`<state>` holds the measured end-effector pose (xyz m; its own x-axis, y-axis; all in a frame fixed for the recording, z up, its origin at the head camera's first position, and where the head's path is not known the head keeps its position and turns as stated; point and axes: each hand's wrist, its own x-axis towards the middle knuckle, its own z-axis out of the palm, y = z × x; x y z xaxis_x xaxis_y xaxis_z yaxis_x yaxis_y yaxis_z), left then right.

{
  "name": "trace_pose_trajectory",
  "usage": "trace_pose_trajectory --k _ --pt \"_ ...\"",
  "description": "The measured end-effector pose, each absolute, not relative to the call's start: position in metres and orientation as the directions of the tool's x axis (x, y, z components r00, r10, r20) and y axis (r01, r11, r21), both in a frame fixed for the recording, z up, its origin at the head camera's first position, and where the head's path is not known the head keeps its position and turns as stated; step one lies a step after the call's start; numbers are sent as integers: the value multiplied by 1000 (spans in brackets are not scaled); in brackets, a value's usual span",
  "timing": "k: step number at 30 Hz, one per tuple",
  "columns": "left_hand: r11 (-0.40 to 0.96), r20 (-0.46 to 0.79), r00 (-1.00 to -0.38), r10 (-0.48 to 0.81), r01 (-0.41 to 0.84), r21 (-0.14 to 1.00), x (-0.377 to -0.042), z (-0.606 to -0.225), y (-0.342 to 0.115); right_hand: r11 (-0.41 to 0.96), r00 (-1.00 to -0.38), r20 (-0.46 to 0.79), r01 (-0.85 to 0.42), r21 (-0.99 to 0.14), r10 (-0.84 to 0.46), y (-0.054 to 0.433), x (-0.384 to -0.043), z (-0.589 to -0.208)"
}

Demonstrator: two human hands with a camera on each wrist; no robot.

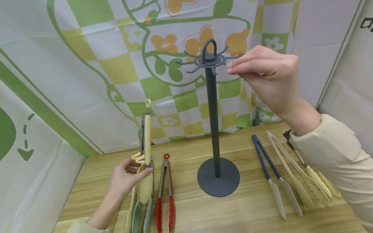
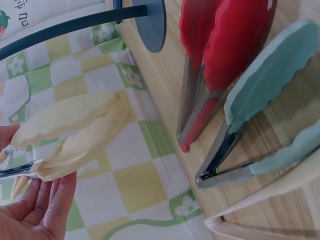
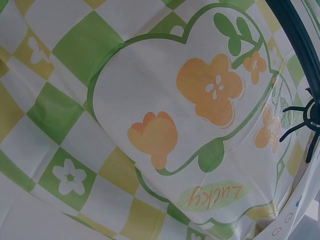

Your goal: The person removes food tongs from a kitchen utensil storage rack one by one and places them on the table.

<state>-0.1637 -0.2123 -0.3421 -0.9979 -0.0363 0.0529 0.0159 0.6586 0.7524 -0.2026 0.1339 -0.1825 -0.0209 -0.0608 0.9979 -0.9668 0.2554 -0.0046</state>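
My left hand (image 1: 125,180) holds pale yellow tongs (image 1: 147,139) upright, hanging ring on top. In the left wrist view, their scalloped heads (image 2: 75,120) sit slightly apart, fingers below and thumb at the left edge. A cream zigzag piece juts from the tongs near the fingers. The dark grey stand (image 1: 214,129) has a round base, a pole and a ring of hooks under a top loop. With thumb and fingertips together, my right hand (image 1: 270,72) pinches a right-side hook of it. The right wrist view shows hooks (image 3: 295,111) at its right edge, the hand out of frame.
Red tongs (image 1: 164,197), mint tongs (image 1: 136,219) and cream tongs (image 1: 128,216) lie at the left, partly behind my arm. Navy-handled tongs (image 1: 273,175), beige tongs (image 1: 290,166) and yellow tongs (image 1: 317,180) lie at the right beside my sleeve. A patterned cloth (image 1: 98,80) hangs behind the wooden table (image 1: 230,217).
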Motion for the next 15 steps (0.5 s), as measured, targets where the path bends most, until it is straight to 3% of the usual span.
trace_pose_trajectory --k 15 --pt "706 48 -996 -75 -19 708 -157 -338 -228 254 -20 998 -967 -3 -65 134 -203 -183"
